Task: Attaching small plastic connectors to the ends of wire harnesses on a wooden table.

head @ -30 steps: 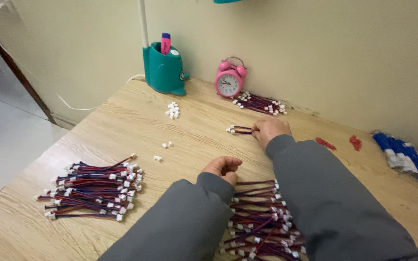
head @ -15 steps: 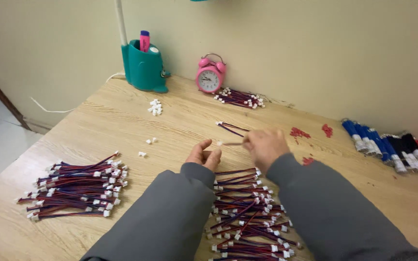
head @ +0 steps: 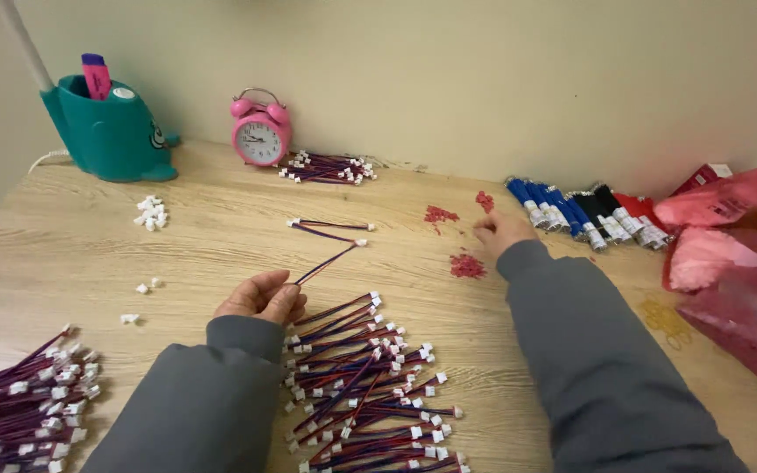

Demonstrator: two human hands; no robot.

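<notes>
My left hand (head: 260, 298) pinches one thin red-and-blue wire lead (head: 330, 260) whose white connector end points up and right over the wooden table (head: 221, 236). A heap of similar leads (head: 365, 385) lies just below that hand. Another loose lead (head: 326, 228) rests a little farther back. My right hand (head: 501, 229) reaches to the right, fingers closed beside small piles of red bits (head: 468, 265); whether it holds one is unclear.
A teal pen holder (head: 107, 127) and pink alarm clock (head: 261, 131) stand at the wall, with a wire bundle (head: 326, 168) beside the clock. White connectors (head: 151, 213) lie left. Another wire pile (head: 19, 407) sits bottom left. Blue, black and red bundles (head: 580, 210) and pink bags (head: 729, 263) are right.
My right hand left the wire near my left hand and moved right to the red bits. The left hand now holds a lead alone. The view shifted right.
</notes>
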